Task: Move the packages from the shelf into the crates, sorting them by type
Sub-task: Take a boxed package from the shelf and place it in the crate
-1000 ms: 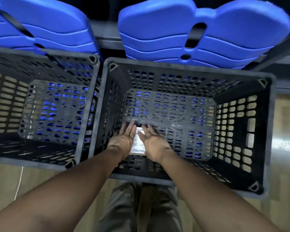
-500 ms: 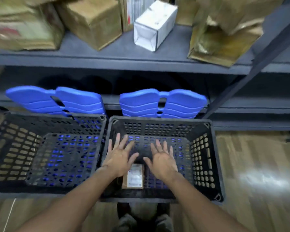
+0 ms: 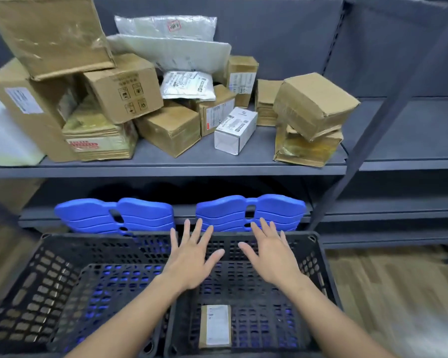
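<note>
— above the right crate (image 3: 312,264), what is happening?
— left hand (image 3: 189,264) and right hand (image 3: 272,259) are hovering, fingers spread, gripping nothing. a flat cardboard parcel (image 3: 215,326) is lying on its perforated floor; boxy cartons (image 3: 171,127) are crowding the shelf (image 3: 166,165).

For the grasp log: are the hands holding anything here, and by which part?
Nothing is held: the left hand and right hand hover open, fingers spread; the small package lies loose in the crate.

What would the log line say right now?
left hand: open, empty | right hand: open, empty | small box: in right crate | left crate: no package seen | shelf: packages waiting
</note>
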{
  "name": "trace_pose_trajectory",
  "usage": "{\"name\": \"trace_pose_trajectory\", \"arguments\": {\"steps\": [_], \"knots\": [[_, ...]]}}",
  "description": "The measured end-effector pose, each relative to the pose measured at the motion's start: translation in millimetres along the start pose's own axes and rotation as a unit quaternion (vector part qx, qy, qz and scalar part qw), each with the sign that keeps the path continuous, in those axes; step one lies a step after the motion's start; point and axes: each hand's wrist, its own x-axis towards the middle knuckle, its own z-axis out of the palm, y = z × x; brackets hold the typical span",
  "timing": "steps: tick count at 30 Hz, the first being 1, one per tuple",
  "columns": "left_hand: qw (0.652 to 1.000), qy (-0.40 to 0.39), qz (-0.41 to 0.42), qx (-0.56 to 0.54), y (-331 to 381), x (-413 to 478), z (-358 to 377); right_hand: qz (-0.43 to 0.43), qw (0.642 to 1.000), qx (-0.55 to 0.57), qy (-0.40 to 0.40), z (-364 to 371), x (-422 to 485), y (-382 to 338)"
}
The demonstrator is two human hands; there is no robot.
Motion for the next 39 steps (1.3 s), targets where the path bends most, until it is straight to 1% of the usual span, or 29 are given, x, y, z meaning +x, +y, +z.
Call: {"name": "trace_pose_trajectory", "arguments": {"steps": [2, 4, 6, 7, 9, 11, 13, 15, 18, 19, 21, 23, 25, 27, 28, 30, 31, 32, 34, 36, 39], "knots": [[0.999, 0.01, 0.006, -0.05, 12, 8, -12, 0.007, 0.996, 0.082, 0.025, -4, 6, 10], [0.99, 0.055, 0.024, -0.131, 27, 26, -27, 0.021, 0.98, 0.178, 0.081, -14, 13, 20], [0.97, 0.117, 0.05, -0.208, 46, 47, -53, 0.044, 0.951, 0.256, 0.169, -32, 20, 28], [0.957, 0.15, 0.06, -0.242, 57, 59, -70, 0.057, 0.929, 0.292, 0.22, -44, 25, 31], [0.927, 0.196, 0.069, -0.312, 81, 84, -111, 0.081, 0.875, 0.366, 0.307, -71, 36, 37], [0.896, 0.207, 0.063, -0.388, 107, 112, -155, 0.094, 0.825, 0.416, 0.372, -99, 49, 42], [0.848, 0.205, 0.06, -0.485, 132, 139, -196, 0.097, 0.791, 0.434, 0.421, -127, 61, 46], [0.801, 0.201, 0.059, -0.561, 154, 164, -223, 0.1, 0.772, 0.442, 0.446, -153, 74, 50], [0.757, 0.158, 0.071, -0.63, 180, 189, -246, 0.096, 0.764, 0.468, 0.434, -184, 93, 59], [0.752, 0.145, 0.076, -0.639, 186, 195, -249, 0.088, 0.764, 0.48, 0.421, -191, 98, 62], [0.759, 0.141, 0.084, -0.63, 194, 204, -251, 0.078, 0.779, 0.485, 0.39, -199, 106, 67], [0.764, 0.157, 0.086, -0.62, 194, 210, -248, 0.081, 0.796, 0.462, 0.382, -203, 109, 71], [0.758, 0.169, 0.086, -0.625, 190, 211, -245, 0.079, 0.799, 0.458, 0.381, -204, 111, 73], [0.75, 0.195, 0.088, -0.625, 184, 211, -247, 0.072, 0.791, 0.479, 0.373, -205, 111, 72], [0.741, 0.206, 0.091, -0.632, 180, 210, -249, 0.066, 0.782, 0.496, 0.371, -205, 110, 70], [0.7, 0.203, 0.105, -0.677, 172, 199, -256, 0.054, 0.77, 0.511, 0.379, -205, 109, 66], [0.682, 0.193, 0.117, -0.695, 169, 192, -261, 0.047, 0.771, 0.506, 0.384, -207, 107, 62], [0.674, 0.185, 0.131, -0.703, 166, 185, -265, 0.043, 0.775, 0.502, 0.381, -208, 106, 58], [0.683, 0.179, 0.159, -0.69, 157, 174, -267, 0.033, 0.784, 0.505, 0.358, -211, 106, 52], [0.7, 0.177, 0.185, -0.666, 145, 168, -265, 0.001, 0.79, 0.512, 0.337, -211, 108, 52], [0.745, 0.15, 0.185, -0.623, 121, 166, -260, -0.037, 0.792, 0.521, 0.315, -211, 111, 56]]}}
